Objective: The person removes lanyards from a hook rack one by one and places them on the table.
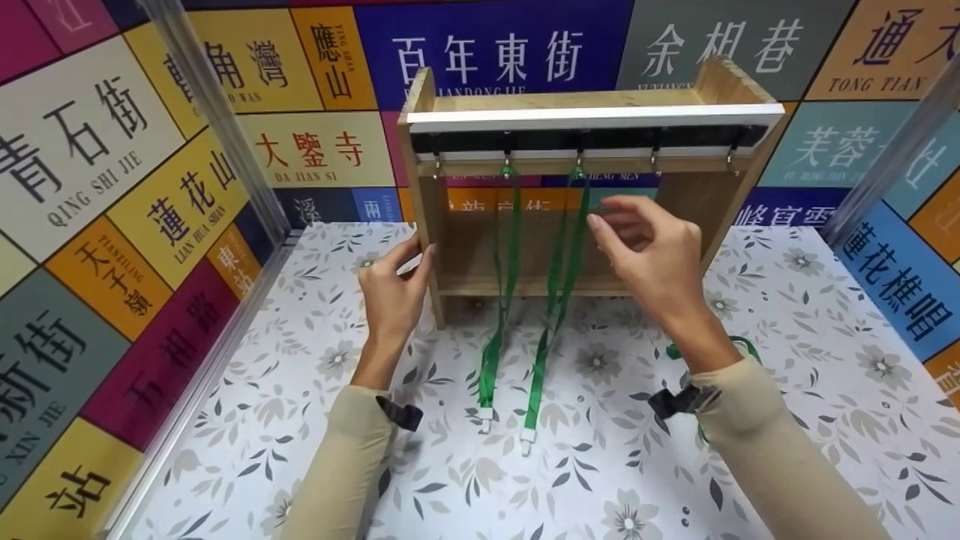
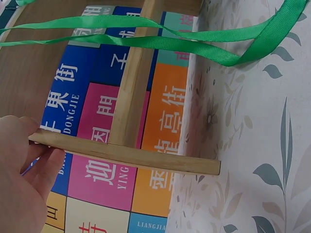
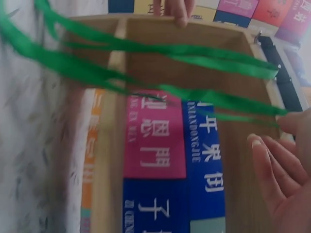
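A wooden rack [image 1: 592,118] with a row of metal hooks stands on the table. My left hand [image 1: 396,289] pinches the edge of its left side panel [image 2: 131,158] between thumb and fingers. Two green lanyards hang from the hooks: the left lanyard [image 1: 490,360] and the right lanyard [image 1: 541,360], their white clips near the tabletop. Beside the upper part of the right lanyard is my right hand [image 1: 652,244], fingers loosely bent and thumb apart from them, with nothing seen between them. The right wrist view is blurred.
Another green lanyard [image 1: 744,343] lies on the table, partly hidden under my right forearm. The flower-patterned tabletop [image 1: 600,427] is bounded by walls [image 1: 97,225] of coloured street-name panels. More hooks [image 1: 655,159] sit to the right on the rack.
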Available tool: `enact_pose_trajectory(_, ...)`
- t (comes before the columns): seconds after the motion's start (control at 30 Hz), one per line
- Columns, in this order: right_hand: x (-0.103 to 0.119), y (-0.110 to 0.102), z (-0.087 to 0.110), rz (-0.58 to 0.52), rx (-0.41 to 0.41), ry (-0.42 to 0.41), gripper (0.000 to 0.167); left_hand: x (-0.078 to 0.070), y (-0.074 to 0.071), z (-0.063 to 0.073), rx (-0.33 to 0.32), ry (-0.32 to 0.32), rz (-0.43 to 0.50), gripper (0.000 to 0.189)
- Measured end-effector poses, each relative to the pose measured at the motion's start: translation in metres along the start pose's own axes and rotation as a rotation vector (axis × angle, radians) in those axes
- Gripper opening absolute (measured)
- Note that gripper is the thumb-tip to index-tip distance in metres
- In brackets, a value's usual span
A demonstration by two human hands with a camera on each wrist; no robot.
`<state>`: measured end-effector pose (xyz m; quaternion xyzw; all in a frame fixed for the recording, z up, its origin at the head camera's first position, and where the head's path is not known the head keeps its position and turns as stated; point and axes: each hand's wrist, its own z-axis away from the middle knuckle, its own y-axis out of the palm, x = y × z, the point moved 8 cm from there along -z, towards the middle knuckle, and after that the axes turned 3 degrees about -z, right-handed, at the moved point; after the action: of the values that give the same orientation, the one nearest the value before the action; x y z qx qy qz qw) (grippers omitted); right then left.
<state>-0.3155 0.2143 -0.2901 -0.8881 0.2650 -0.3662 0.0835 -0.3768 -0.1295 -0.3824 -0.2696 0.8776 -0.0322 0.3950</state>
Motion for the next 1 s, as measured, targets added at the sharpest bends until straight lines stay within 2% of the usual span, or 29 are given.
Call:
enact_pose_trajectory(0.1, 0.006, 0.006, -0.008, 0.028, -0.031, 0.007, 0.028, 0.0, 0.0, 0.001, -0.005, 0.003, -0.006, 0.03)
enact_pose_trajectory(0.27, 0.015, 0.009, -0.016, 0.052, -0.1, 0.011, 0.021, -0.001, 0.0, 0.001, -0.019, 0.029, 0.013, 0.029)
enact_pose_trajectory(0.5, 0.03, 0.007, -0.025, -0.038, -0.195, -0.059, 0.013, -0.001, -0.001, 0.0, -0.026, 0.039, -0.018, 0.028)
enact_pose_trajectory(0.63, 0.045, -0.001, -0.027, -0.086, -0.219, -0.093, 0.012, -0.002, 0.001, 0.0, -0.025, 0.043, -0.027, 0.027)
enact_pose_trajectory(0.77, 0.063, -0.014, -0.028, -0.123, -0.24, -0.06, 0.01, -0.003, 0.001, 0.0, -0.021, 0.042, -0.023, 0.028)
enact_pose_trajectory(1.0, 0.087, -0.042, -0.035, -0.149, -0.219, -0.077, 0.012, -0.001, -0.001, 0.0, -0.031, 0.043, -0.009, 0.029)
